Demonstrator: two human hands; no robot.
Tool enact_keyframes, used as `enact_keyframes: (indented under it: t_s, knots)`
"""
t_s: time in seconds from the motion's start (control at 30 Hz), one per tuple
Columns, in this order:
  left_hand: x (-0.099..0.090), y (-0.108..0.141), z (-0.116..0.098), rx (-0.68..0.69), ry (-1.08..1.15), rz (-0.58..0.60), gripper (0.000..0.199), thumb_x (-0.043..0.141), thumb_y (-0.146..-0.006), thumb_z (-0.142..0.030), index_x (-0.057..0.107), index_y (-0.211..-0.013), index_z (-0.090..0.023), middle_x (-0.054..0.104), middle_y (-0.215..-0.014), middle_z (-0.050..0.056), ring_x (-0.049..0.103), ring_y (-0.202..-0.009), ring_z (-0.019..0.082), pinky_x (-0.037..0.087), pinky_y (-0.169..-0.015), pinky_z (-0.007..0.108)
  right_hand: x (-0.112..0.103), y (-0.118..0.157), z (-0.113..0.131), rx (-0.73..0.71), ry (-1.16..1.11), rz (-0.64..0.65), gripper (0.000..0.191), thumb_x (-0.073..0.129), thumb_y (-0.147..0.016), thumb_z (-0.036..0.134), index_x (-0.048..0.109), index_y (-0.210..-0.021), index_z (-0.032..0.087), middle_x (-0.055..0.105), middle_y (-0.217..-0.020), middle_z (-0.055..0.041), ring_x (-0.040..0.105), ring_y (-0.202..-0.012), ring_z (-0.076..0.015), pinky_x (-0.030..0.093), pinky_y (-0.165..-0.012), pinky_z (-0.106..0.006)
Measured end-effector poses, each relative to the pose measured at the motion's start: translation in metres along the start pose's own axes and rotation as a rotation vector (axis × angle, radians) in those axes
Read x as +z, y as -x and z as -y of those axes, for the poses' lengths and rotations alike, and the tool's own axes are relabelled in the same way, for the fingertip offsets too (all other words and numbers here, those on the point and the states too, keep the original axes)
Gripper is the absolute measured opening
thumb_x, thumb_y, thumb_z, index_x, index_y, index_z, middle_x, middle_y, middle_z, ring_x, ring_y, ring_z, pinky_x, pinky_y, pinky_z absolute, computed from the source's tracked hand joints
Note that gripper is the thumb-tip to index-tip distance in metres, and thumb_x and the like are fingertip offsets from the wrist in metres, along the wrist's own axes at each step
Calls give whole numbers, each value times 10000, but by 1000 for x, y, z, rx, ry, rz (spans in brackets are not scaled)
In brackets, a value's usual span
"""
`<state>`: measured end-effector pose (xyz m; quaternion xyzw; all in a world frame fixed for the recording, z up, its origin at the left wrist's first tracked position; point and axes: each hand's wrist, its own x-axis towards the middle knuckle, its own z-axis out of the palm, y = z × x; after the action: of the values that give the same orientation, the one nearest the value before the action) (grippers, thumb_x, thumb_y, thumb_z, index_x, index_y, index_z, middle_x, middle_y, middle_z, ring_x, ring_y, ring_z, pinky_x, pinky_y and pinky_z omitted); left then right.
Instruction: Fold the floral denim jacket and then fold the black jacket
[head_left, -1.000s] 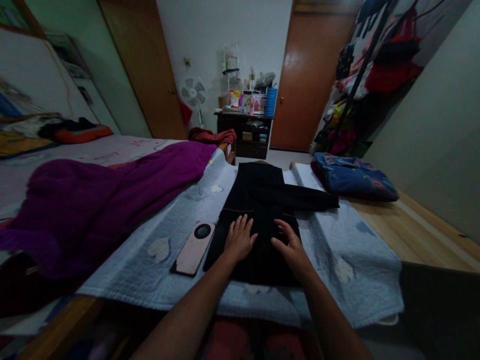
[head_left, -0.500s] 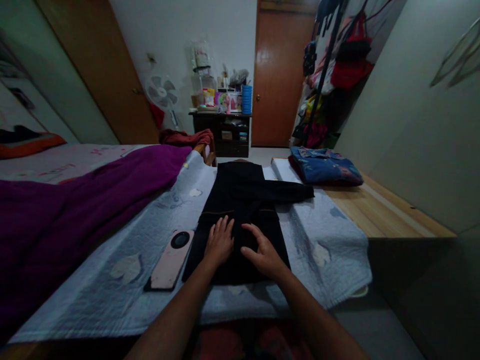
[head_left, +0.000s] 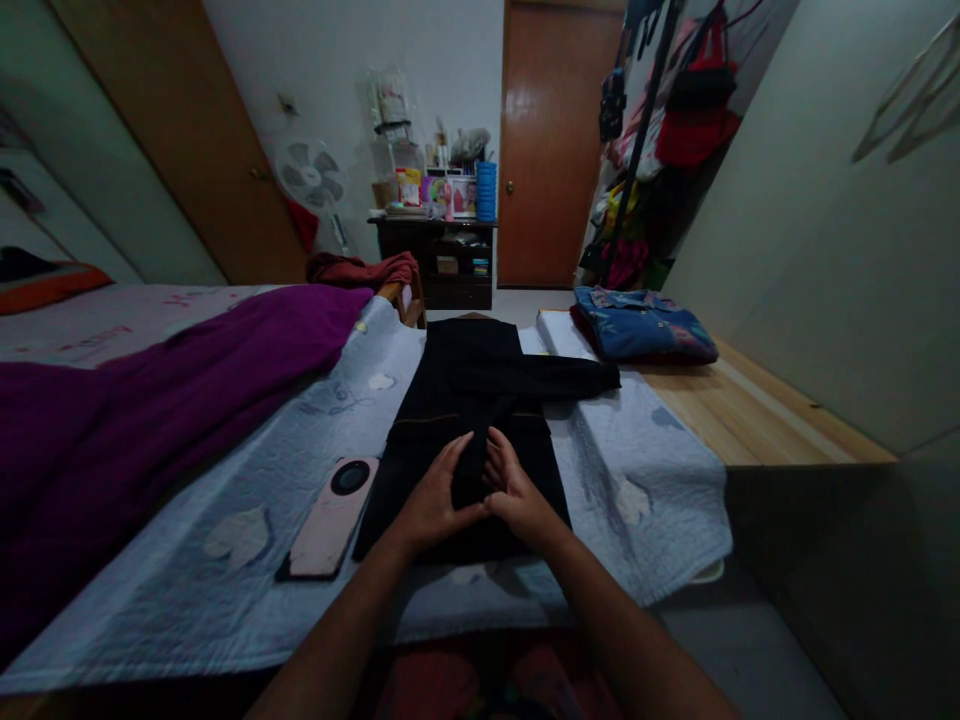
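A black long-sleeved garment [head_left: 472, 345] lies folded in a long shape on the quilted cover, one sleeve [head_left: 574, 378] reaching out to the right. My left hand [head_left: 433, 502] rests on its near part, fingers stretched and thumb spread inward. Opposite it, my right hand [head_left: 521, 502] has its fingers a little bent and apart. Between the two palms runs a dark strip of the same cloth, and the thumbs come close together below it. Whether the fingertips pinch any fabric cannot be made out. A pink phone [head_left: 326, 530] with a round black camera lies left of the garment.
Under everything spreads a grey-blue quilted cover [head_left: 225, 610]. A purple blanket [head_left: 150, 400] lies along the left. Folded blue clothing [head_left: 645, 325] sits on a wooden board [head_left: 780, 420] at right. Behind are a white fan [head_left: 311, 175], a dark cabinet [head_left: 435, 265] and a door [head_left: 555, 150].
My left hand has turned from lying flat to standing on its edge, thumb moved inward. My right hand has shifted slightly left, so both hands are closer together. The camera view has shifted slightly.
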<state>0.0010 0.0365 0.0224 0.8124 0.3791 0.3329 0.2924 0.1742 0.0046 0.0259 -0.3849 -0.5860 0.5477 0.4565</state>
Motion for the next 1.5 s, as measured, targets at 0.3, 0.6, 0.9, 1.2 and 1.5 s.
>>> enact_keyframes:
  t_s: [0.3,0.6,0.9,1.2,1.5]
  knots:
    - [18,0,32,-418,491,-389,486,612,-791,-364,599,-1227,-149,682,-1151,82,596,-1140,261,434,-1013,438,-47,7,-15,-54,667,-358,584,426,-750,105,516,-1319,200,503,-1407,-80,397,-1352,-211,268,-1159,-457]
    - [18,5,30,-395,501,-404,515,624,-782,-368,581,-1251,-160,625,-1261,92,532,-1228,269,402,-1051,432,-46,19,-44,40,1190,-263,490,540,-879,316,507,-1341,160,405,-1486,-138,297,-1405,-307,264,-1131,-505]
    - [22,14,5,-84,92,-155,512,554,-815,-233,503,-1324,-210,527,-1377,84,480,-1282,226,364,-1098,385,-45,22,-40,52,1272,-210,486,514,-885,298,502,-1353,165,362,-1510,-141,275,-1413,-307,246,-1126,-495]
    - [28,17,-5,55,-280,155,758,613,-706,-219,391,-1429,-255,407,-1497,65,375,-1359,254,287,-1106,444,-45,39,-35,-19,1271,-28,398,473,-818,113,646,-1175,152,474,-1427,-145,327,-1391,-274,263,-1133,-470]
    - [30,21,-8,116,-406,171,712,609,-695,-118,447,-1374,-261,317,-1535,74,317,-1377,263,272,-1101,466,-74,58,-17,7,946,-38,282,448,-847,176,692,-986,192,658,-1181,-108,596,-1137,-240,467,-988,-418]
